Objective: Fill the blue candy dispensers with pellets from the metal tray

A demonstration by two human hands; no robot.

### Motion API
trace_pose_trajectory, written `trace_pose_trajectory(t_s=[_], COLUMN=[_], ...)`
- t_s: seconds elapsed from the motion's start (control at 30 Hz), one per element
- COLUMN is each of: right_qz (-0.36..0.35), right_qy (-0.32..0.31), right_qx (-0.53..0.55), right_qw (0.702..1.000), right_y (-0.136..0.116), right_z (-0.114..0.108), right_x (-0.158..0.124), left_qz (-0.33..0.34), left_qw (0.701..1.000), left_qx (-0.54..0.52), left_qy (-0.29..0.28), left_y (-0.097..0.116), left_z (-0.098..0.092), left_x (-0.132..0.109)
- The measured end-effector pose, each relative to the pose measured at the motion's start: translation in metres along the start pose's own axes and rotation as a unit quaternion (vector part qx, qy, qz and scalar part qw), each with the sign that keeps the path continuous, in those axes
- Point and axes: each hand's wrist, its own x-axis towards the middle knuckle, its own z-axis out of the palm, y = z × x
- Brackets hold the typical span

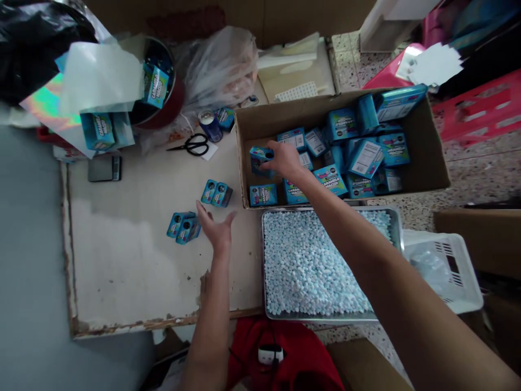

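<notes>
- Your right hand [285,158] reaches toward 12 o'clock into the cardboard box [427,163], fingers clamped on a blue carton [259,157] at the box's 9 o'clock wall.
- The fingers cover the carton's 3 o'clock end, so its long axis cannot be told.
- Your left hand [217,228] hovers over the worn white desk [122,260], fingers apart, with 2 paired cartons [184,227] at its 9 o'clock.
- A metal tray [394,218] of pale pellets sits at the box's 6 o'clock, and the speckled floor [468,176] lies at 3 o'clock.
</notes>
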Motion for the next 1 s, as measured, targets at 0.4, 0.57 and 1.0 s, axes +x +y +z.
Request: trace_pose_trajectory(t_s=[0.4,0.57,1.0], right_qz=[-0.053,0.008,-0.095], right_qy=[-0.169,-0.165,0.064], right_qx=[0.073,-0.172,0.16], right_qw=[0.981,0.971,0.98], right_y=[0.014,0.065,-0.013], right_z=[-0.069,-0.032,-0.121], right_x=[-0.051,-0.047,-0.175], left_qz=[0.16,0.094,0.033], left_qw=[0.947,0.967,0.965], left_qx=[-0.062,-0.117,-0.171], left_qy=[-0.27,-0.205,-0.197], left_y=[0.125,0.102,0.131], left_z=[0.036,0.009,0.01], left_x=[0.02,0.006,-0.03])
